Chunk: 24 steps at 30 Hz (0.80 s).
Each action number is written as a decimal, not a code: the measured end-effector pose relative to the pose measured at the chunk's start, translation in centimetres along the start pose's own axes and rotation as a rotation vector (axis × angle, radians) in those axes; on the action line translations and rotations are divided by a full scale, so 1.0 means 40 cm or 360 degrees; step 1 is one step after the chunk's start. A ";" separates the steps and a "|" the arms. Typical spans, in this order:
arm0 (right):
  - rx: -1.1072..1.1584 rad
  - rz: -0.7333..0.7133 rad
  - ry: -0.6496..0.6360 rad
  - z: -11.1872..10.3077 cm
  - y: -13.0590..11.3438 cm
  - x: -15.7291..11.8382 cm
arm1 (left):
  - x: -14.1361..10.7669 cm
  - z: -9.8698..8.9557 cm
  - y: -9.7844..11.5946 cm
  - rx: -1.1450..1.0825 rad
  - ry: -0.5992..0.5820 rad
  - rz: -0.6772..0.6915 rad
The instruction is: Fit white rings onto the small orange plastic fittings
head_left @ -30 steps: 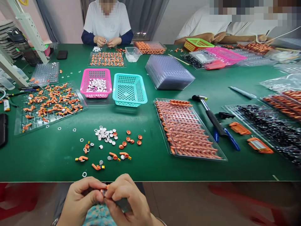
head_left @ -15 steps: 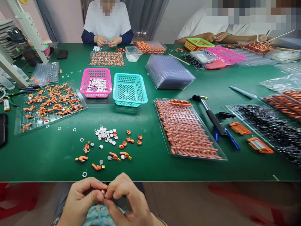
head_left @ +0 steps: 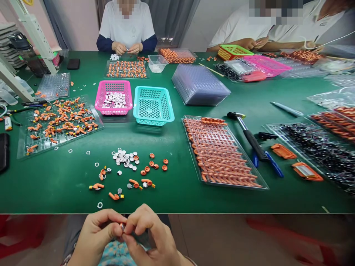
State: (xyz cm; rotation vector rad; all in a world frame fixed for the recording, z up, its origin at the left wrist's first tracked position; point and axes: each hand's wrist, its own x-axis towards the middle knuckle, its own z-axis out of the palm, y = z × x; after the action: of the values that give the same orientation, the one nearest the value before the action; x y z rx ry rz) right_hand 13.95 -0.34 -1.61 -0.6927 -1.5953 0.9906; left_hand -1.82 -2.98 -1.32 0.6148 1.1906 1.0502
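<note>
In front of the table edge, my left hand (head_left: 95, 234) pinches a small orange and silver part (head_left: 122, 226) between thumb and fingers. My right hand (head_left: 152, 232) touches the same part from the other side, its thumb and index finger closed at it. Much of the part is hidden by the fingertips. On the green table (head_left: 172, 199) beyond my hands lie several orange curved pieces (head_left: 114, 196) with yellow tabs, a cluster of white discs (head_left: 122, 157) and several orange round caps (head_left: 156, 166). A white ring (head_left: 100, 205) lies near the edge.
Pink basket (head_left: 113, 111) with white discs, turquoise basket (head_left: 153, 120), tray of orange pieces (head_left: 59, 122) at left. Right: filled tray (head_left: 222, 151), hammer (head_left: 249, 138), blue-handled tool (head_left: 274, 164), black parts (head_left: 316, 147). Clear tray stack (head_left: 199, 85) behind; people sit across the table.
My hands and the small part have hardly moved. At the upper right, a person in white has shifted, and a white cord there hangs differently.
</note>
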 end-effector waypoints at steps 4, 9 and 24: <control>0.0013 0.0023 0.0012 0.003 0.001 -0.003 | 0.004 0.000 -0.004 -0.0042 -0.0036 -0.0014; 0.0026 -0.0007 0.0017 0.003 0.001 -0.006 | 0.001 0.001 -0.004 -0.0041 -0.0047 -0.0001; -0.0068 -0.0070 0.0066 0.003 -0.007 0.005 | 0.001 0.003 -0.001 -0.0012 0.0002 -0.0007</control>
State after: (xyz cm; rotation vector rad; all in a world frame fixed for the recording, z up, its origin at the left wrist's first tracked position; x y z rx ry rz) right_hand 13.81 -0.35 -1.27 -0.7002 -1.5928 0.9068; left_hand -1.71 -2.94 -1.33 0.6059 1.1881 1.0512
